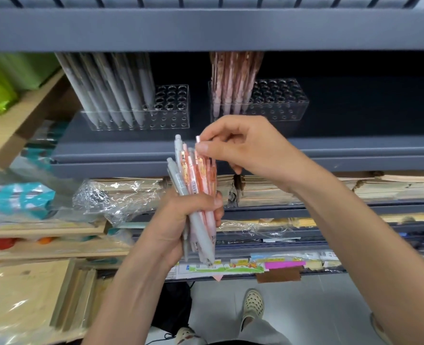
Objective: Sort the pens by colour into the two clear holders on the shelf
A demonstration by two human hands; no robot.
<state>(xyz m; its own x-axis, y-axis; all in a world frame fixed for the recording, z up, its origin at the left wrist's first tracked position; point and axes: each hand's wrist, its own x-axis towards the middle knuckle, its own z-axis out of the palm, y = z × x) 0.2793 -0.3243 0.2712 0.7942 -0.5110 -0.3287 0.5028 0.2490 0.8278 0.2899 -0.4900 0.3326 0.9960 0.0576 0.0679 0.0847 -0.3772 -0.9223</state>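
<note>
Two holders, both part-filled; sorting is roughly mid-way, by judgement. L hand (178, 220) grips a mixed bundle (193, 185) of grey & pink pens, fingers curled round the barrels, tips down, clickers up. R hand (250, 148), just above the bundle, pinches the clicker end of one pink pen (198, 139) betw. thumb and forefinger. That pen stands a little higher than its neighbours, but its lower part sits w/in the bundle. Hands are close together, linked only via the pens.

Beyond & above L hand: grey holder (173, 105) on the shelf (355, 145), w/ grey pens (111, 90) leaning in the rows on its L side; holes on its R side are vacant. Beyond & above R hand's fingers: pink holder (280, 103), w/ pink pens (231, 83) in its L rows only; most other holes are vacant. Holders stand side by side, apart, neither touched by a hand.

Done: a good batch of each colour seated, no mix-ups visible, though the pens' top ends are cut off by the upper shelf (206, 28), so not every pen can be checked. Left: the whole bundle, i.e. several pens (exact count hidden by fingers), pink seeming to outnumber grey. Step in hand, prob.: draw the pink pen free & carry it up to the pink holder. Spare holes look ample in both.
</note>
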